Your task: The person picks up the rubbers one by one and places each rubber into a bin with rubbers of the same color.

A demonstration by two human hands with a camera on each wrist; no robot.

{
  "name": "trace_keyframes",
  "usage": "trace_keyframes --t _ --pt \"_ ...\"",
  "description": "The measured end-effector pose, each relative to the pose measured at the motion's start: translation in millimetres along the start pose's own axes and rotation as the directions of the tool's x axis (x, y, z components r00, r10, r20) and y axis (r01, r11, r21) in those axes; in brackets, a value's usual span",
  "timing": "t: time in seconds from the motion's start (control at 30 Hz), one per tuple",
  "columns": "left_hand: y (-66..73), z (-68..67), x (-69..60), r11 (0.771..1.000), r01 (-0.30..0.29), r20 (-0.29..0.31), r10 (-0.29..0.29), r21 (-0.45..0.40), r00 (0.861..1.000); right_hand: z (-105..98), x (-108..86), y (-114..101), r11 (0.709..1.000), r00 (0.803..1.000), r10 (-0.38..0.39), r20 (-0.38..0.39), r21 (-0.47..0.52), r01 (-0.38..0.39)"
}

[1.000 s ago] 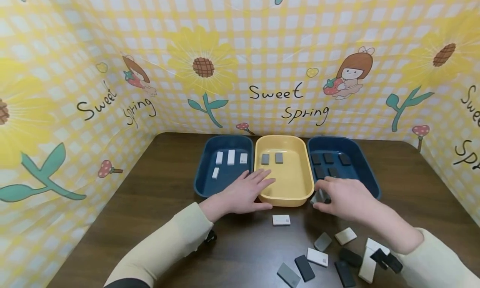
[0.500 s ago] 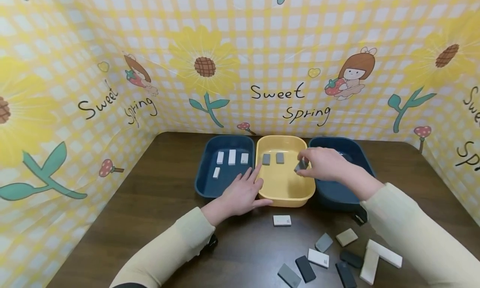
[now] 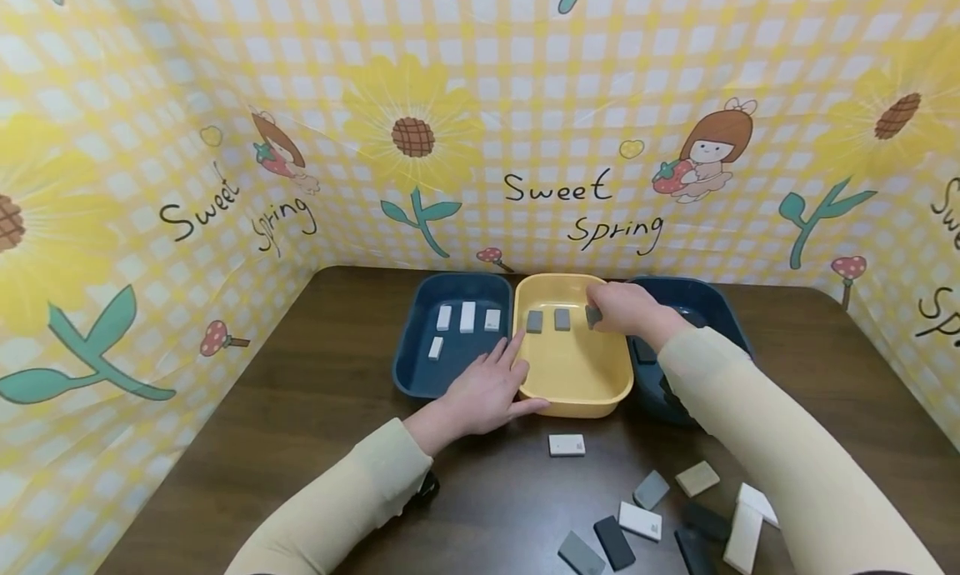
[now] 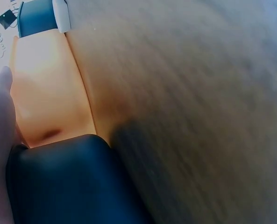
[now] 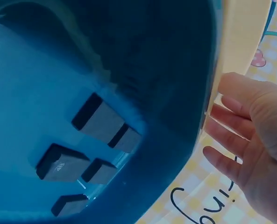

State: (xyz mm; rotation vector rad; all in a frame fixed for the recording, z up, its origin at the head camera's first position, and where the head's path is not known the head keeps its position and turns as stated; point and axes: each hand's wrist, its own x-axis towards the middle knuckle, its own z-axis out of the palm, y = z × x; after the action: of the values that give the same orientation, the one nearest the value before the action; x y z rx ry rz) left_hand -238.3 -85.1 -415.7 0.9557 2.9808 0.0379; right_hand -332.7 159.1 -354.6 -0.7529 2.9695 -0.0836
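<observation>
In the head view my right hand (image 3: 630,310) pinches a small grey rectangular block (image 3: 593,316) inside the yellow tray (image 3: 573,408), at its back right. Two more grey blocks, the left one (image 3: 534,322) and the right one (image 3: 562,319), lie in a row beside it. My left hand (image 3: 483,392) rests with spread, straight fingers over the adjoining rims of the yellow tray and the left blue tray (image 3: 401,367). In the right wrist view, the right fingers reach over the rim of the right blue tray (image 5: 175,158); the held block is hidden there.
Several white blocks (image 3: 467,317) lie in the left blue tray. Black blocks (image 5: 63,163) sit in the right one, partly behind the right arm. Loose white, grey, black and beige blocks (image 3: 697,478) are scattered on the dark wooden table (image 3: 300,442), near the right sleeve.
My right hand has carried the grey block from the right blue tray's front edge, leftward and back, into the yellow tray. My left hand has stayed nearly in place.
</observation>
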Motion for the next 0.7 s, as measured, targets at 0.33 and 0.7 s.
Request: trace_keyframes --t 0.33,0.7 --pt "1.0 -0.9 -1.4 1.0 -0.003 -0.011 0.003 0.006 1.0 7.3 12.6 2.3 0.998 0.999 -0.053 -0.009 -0.046 0.053" --pt "-0.4 -0.4 -1.8 1.0 -0.023 -0.018 0.023 -0.011 1.0 26.2 38.6 9.0 0.988 0.996 -0.066 0.067 -0.139 0.074"
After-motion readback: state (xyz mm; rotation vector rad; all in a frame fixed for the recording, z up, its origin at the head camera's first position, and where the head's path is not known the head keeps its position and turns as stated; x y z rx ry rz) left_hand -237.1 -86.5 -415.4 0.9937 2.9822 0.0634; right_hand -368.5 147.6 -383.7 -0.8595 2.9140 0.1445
